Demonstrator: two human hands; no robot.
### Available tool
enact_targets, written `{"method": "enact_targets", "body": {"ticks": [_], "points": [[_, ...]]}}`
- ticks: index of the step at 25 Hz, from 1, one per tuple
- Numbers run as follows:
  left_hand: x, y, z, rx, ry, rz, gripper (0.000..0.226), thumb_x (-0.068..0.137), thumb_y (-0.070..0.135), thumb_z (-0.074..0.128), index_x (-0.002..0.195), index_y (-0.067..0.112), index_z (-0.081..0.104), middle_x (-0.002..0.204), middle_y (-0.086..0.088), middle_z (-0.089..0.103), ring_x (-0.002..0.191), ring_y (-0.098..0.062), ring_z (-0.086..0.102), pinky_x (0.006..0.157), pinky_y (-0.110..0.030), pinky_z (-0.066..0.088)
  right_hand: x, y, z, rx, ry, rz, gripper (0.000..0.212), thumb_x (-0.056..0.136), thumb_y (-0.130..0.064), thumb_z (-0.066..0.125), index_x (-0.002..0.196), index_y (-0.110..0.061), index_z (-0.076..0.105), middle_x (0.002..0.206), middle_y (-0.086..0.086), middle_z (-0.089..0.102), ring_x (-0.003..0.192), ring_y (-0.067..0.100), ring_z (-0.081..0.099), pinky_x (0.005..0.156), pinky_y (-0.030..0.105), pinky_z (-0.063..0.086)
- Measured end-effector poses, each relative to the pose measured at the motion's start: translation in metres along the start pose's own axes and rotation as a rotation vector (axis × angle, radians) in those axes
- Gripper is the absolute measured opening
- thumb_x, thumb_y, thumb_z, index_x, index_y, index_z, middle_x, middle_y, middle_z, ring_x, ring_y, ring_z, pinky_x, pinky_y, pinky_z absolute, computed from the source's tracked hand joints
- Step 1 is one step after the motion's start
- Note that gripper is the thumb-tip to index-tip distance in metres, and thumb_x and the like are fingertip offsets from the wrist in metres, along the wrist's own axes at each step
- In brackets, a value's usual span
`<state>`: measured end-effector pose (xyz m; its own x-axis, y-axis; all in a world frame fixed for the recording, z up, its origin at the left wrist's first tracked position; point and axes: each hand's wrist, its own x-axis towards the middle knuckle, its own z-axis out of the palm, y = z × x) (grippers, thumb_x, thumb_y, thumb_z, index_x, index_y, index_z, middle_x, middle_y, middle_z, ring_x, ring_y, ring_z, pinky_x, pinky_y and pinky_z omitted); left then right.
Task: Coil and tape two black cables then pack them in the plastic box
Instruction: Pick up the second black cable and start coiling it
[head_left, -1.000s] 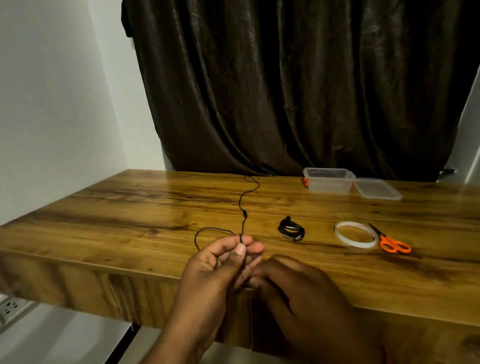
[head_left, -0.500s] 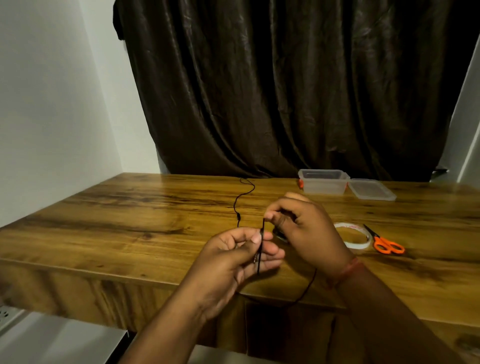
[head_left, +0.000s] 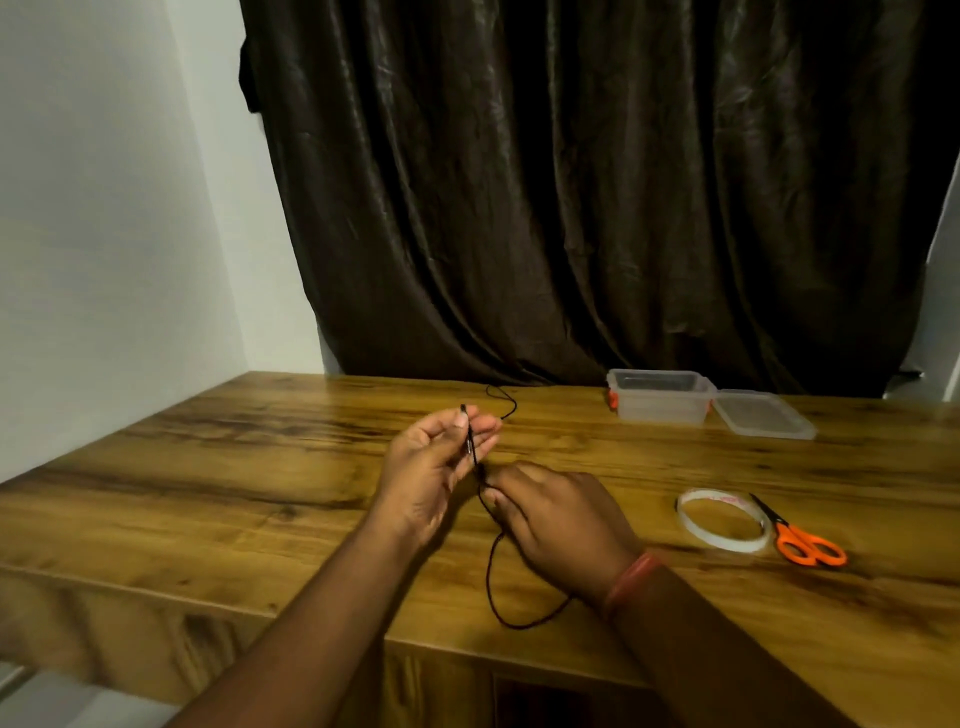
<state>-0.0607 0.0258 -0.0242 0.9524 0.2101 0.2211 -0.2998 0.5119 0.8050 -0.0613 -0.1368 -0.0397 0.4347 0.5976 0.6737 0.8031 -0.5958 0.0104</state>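
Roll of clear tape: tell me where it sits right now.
In the head view the roll of clear tape lies flat on the wooden table, right of the hands, touching the orange-handled scissors on its right.

A dark brown curtain (head_left: 597, 197) is hanging in heavy, faintly shining folds behind a wooden table (head_left: 208, 493), its grain running in dark streaks. A plain white wall (head_left: 104, 208) is meeting the table on the left, and dim, warm light is falling across the tabletop.
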Motion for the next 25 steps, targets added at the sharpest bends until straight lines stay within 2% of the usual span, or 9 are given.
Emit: {"method": "enact_targets", "body": {"ticks": [3, 5, 8, 12, 15, 18, 20, 22, 25], "points": [[-0.001, -0.022, -0.011, 0.174, -0.075, -0.059, 0.016, 0.097, 0.004, 0.053, 0.105, 0.001, 0.067, 0.097, -0.020, 0.072, 0.090, -0.026, 0.070, 0.095, -0.047, 0.052, -0.001, 0.012, -0.001, 0.037, 0.132, 0.044, 0.022, 0.099, -0.035, 0.045, 0.109, -0.028, 0.063, 0.100, -0.011, 0.065, 0.076, 0.011, 0.063, 0.058, 0.031, 0.050], [-0.007, -0.026, -0.012, 0.243, -0.181, -0.094, 0.017, 0.096, 0.004, 0.054, 0.103, 0.000, 0.069, 0.095, -0.021, 0.071, 0.092, -0.029, 0.069, 0.098, -0.050, 0.050, -0.001, 0.018, -0.005, 0.067, 0.201, 0.099, 0.015, 0.097, -0.034, 0.050, 0.103, -0.029, 0.063, 0.096, -0.012, 0.063, 0.074, 0.009, 0.060, 0.057, 0.026, 0.047], [-0.014, -0.025, -0.010, 0.309, -0.359, -0.160, 0.016, 0.095, 0.007, 0.057, 0.095, 0.004, 0.072, 0.089, -0.020, 0.071, 0.090, -0.028, 0.070, 0.091, -0.044, 0.054, -0.002, 0.023, -0.005, 0.082, 0.255, 0.173, 0.007, 0.095, -0.031, 0.056, 0.094, -0.030, 0.063, 0.091, -0.012, 0.058, 0.071, 0.007, 0.055, 0.056, 0.024, 0.041], [-0.018, -0.021, -0.010, 0.213, -0.420, -0.193, 0.018, 0.089, 0.005, 0.056, 0.098, -0.001, 0.070, 0.085, -0.021, 0.071, 0.087, -0.031, 0.072, 0.081, -0.040, 0.059, -0.002, 0.026, 0.001, 0.153, 0.319, 0.301, 0.013, 0.096, -0.032, 0.053, 0.093, -0.028, 0.065, 0.091, -0.010, 0.058, 0.071, 0.012, 0.056, 0.055, 0.032, 0.046], [-0.020, -0.015, -0.011, 0.109, -0.477, -0.190, 0.014, 0.086, 0.007, 0.070, 0.099, 0.001, 0.074, 0.087, -0.020, 0.073, 0.088, -0.030, 0.074, 0.079, -0.037, 0.060, -0.005, 0.024, 0.008, 0.176, 0.190, 0.290, 0.015, 0.096, -0.029, 0.048, 0.097, -0.028, 0.064, 0.093, -0.009, 0.059, 0.078, 0.016, 0.058, 0.062, 0.036, 0.048], [-0.019, -0.008, -0.015, -0.060, -0.447, -0.157, 0.034, 0.071, 0.012, 0.084, 0.100, -0.001, 0.074, 0.091, -0.022, 0.073, 0.091, -0.032, 0.074, 0.078, -0.037, 0.060, -0.006, 0.016, 0.010, 0.133, 0.000, 0.207, 0.019, 0.093, -0.021, 0.046, 0.105, -0.025, 0.061, 0.101, -0.006, 0.063, 0.086, 0.020, 0.061, 0.069, 0.037, 0.050], [-0.018, -0.004, -0.014, -0.135, -0.374, -0.107, 0.027, 0.072, 0.007, 0.078, 0.098, -0.001, 0.075, 0.094, -0.023, 0.073, 0.095, -0.034, 0.073, 0.077, -0.037, 0.061, -0.007, 0.009, 0.011, 0.085, -0.143, 0.113, 0.020, 0.100, -0.029, 0.042, 0.111, -0.024, 0.057, 0.104, -0.004, 0.065, 0.087, 0.021, 0.062, 0.072, 0.038, 0.050], [-0.016, -0.004, -0.011, -0.165, -0.280, -0.059, 0.022, 0.081, 0.002, 0.062, 0.099, -0.001, 0.074, 0.100, -0.024, 0.073, 0.099, -0.034, 0.072, 0.078, -0.036, 0.061, -0.008, 0.003, 0.011, 0.026, -0.242, -0.012, 0.023, 0.104, -0.036, 0.035, 0.109, -0.024, 0.054, 0.094, -0.002, 0.064, 0.076, 0.019, 0.059, 0.067, 0.039, 0.050], [-0.011, -0.010, -0.011, -0.048, -0.201, 0.000, 0.025, 0.087, -0.002, 0.054, 0.108, -0.001, 0.067, 0.106, -0.026, 0.072, 0.105, -0.033, 0.070, 0.084, -0.035, 0.059, -0.009, -0.001, 0.009, 0.044, -0.161, -0.082, 0.020, 0.102, -0.037, 0.038, 0.100, -0.025, 0.054, 0.080, -0.005, 0.062, 0.063, 0.015, 0.056, 0.055, 0.035, 0.046]]}}
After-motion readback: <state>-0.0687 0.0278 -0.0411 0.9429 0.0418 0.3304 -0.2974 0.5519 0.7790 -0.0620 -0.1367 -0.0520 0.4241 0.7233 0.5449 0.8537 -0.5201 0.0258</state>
